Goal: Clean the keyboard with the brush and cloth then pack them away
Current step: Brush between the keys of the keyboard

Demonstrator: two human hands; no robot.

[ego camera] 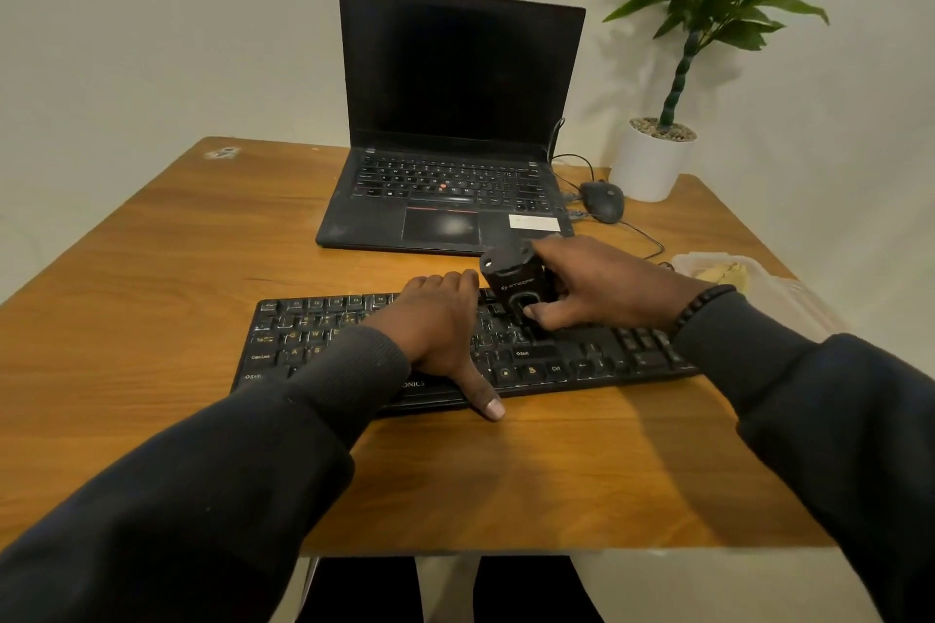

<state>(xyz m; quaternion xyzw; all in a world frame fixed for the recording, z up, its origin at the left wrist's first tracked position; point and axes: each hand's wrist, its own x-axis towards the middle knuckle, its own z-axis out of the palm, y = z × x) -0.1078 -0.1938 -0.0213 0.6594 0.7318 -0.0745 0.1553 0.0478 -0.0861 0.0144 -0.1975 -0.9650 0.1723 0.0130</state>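
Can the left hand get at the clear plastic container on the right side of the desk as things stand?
Probably not easily. The left hand lies flat on the black keyboard, and the right hand, gripping the black brush tool, sits between it and the clear plastic container.

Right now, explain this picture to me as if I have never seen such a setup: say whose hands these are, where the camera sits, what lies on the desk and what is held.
There is no machine here. The single picture comes from a camera worn on a person's head, looking forward and down, so the two dark sleeves are the wearer's own arms. On the wooden desk lies a black keyboard. The left hand rests flat on its keys, steadying it. The right hand grips a small black brush tool pressed down onto the keys. Behind stand an open laptop with a dark screen, a mouse and a potted plant. At the right edge sits a clear plastic container; its contents are unclear.
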